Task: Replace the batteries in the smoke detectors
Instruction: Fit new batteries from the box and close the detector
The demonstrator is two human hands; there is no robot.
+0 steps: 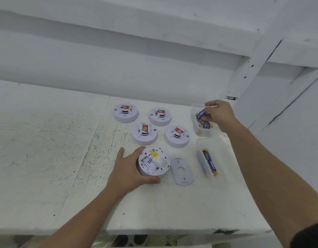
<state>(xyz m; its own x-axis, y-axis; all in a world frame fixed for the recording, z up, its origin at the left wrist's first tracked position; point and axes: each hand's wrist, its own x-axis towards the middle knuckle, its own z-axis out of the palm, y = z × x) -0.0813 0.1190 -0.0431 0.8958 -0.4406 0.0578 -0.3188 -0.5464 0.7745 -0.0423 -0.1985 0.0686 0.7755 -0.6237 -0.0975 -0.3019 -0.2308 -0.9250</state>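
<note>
A white smoke detector (pixel 154 161) lies upside down near the front, its battery bay open and bare. My left hand (pixel 128 170) grips its left side. Its oval cover plate (pixel 182 171) lies just to the right. My right hand (pixel 220 114) hovers over a clear tub (pixel 202 134) of purple batteries at the back right and pinches one purple battery (pixel 201 113) in its fingertips. A second clear tub (pixel 221 158) closer to me holds two batteries (pixel 210 161) lying lengthwise.
Several more white detectors stand dome-up behind the open one, among them one at the far left (pixel 125 112) and one at the right (pixel 176 136). The white table ends at a front edge (pixel 154 230). A white wall and beams rise behind.
</note>
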